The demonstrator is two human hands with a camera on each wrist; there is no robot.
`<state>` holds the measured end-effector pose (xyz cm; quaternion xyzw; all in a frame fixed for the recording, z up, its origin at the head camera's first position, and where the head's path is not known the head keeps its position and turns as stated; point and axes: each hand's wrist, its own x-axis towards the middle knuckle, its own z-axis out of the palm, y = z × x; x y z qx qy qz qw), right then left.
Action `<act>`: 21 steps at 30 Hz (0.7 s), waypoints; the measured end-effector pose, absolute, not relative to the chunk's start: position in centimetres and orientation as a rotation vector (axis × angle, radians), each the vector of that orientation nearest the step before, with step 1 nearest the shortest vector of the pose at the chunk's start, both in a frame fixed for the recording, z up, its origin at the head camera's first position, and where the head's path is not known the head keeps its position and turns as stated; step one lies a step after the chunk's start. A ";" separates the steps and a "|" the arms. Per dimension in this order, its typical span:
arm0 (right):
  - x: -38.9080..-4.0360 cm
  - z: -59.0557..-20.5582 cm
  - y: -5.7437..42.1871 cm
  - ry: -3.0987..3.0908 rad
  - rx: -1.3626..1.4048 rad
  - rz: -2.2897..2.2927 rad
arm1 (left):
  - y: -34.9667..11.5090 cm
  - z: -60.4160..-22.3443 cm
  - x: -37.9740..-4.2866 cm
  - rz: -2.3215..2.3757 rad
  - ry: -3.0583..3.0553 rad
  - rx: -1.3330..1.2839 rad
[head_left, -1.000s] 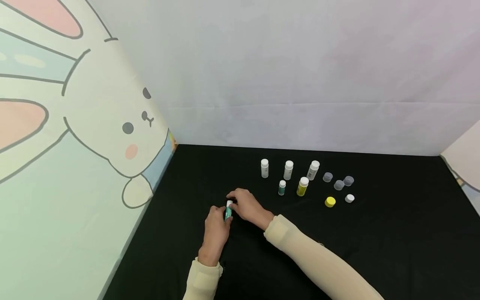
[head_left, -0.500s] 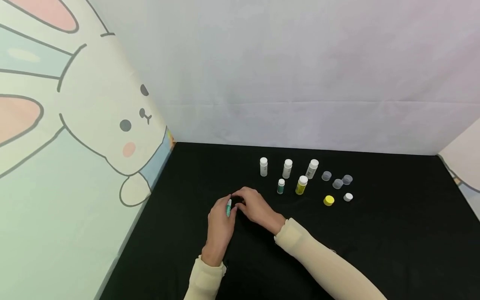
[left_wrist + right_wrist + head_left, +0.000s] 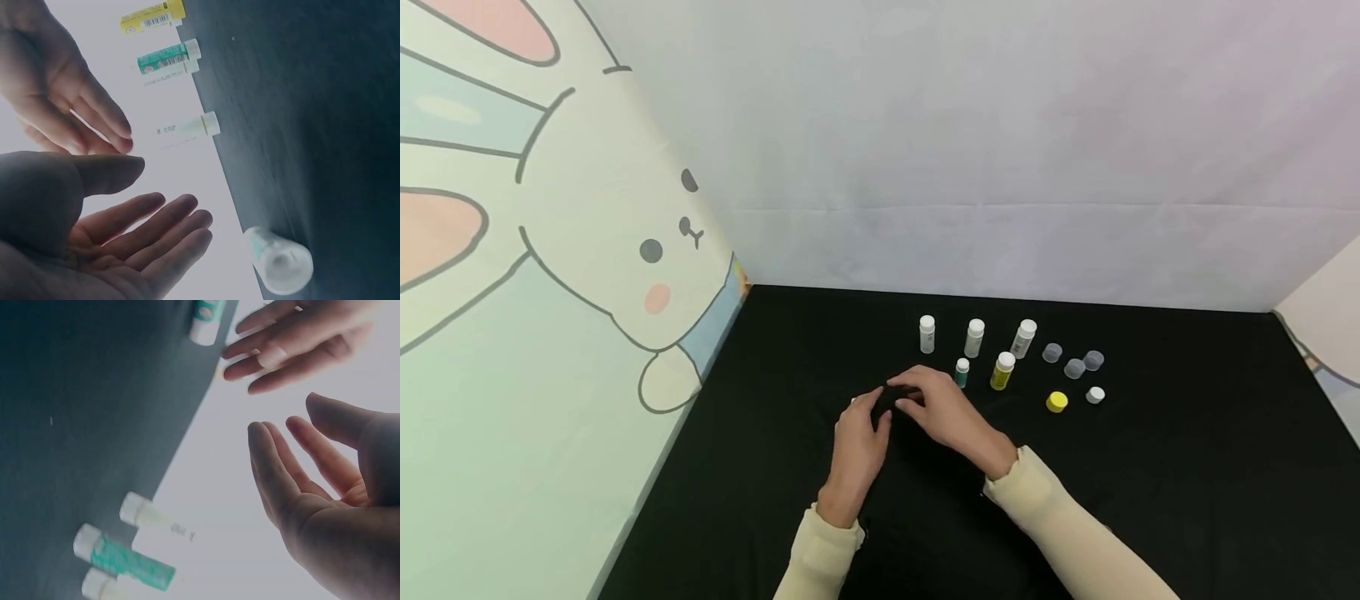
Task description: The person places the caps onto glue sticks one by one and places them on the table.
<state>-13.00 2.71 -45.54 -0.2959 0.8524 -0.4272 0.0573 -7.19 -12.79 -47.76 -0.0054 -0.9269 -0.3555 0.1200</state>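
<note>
L hand [image 3: 857, 446] & R hand [image 3: 951, 412] hover empty over desk [image 3: 775, 358], fingers loosely parted. Green-label btl [image 3: 279, 261] nr L; second btl [image 3: 962, 375] nr R.

Free gap between hands [image 3: 859, 448]; teal bottle [image 3: 962, 377] (white-capped) blocks way just beyond right hand [image 3: 947, 410].

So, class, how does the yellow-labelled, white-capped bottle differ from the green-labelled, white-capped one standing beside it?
The cylindrical yellow-labelled bottle is taller and wider than the cylindrical green-labelled bottle. The larger bottle's label is yellow; the smaller one's is green. Both stand upright on the black tabletop, white caps on.
</note>
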 end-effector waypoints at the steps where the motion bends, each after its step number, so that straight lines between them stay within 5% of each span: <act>1: -13.0 -45.3 3.2 2.584 -0.890 -1.313 | -12.7 -47.8 -7.3 -1.047 -2.712 -0.017; 21: -13.2 -42.8 12.8 2.789 -0.649 -1.436 | -8.8 -47.7 -8.5 -1.124 -2.792 -0.049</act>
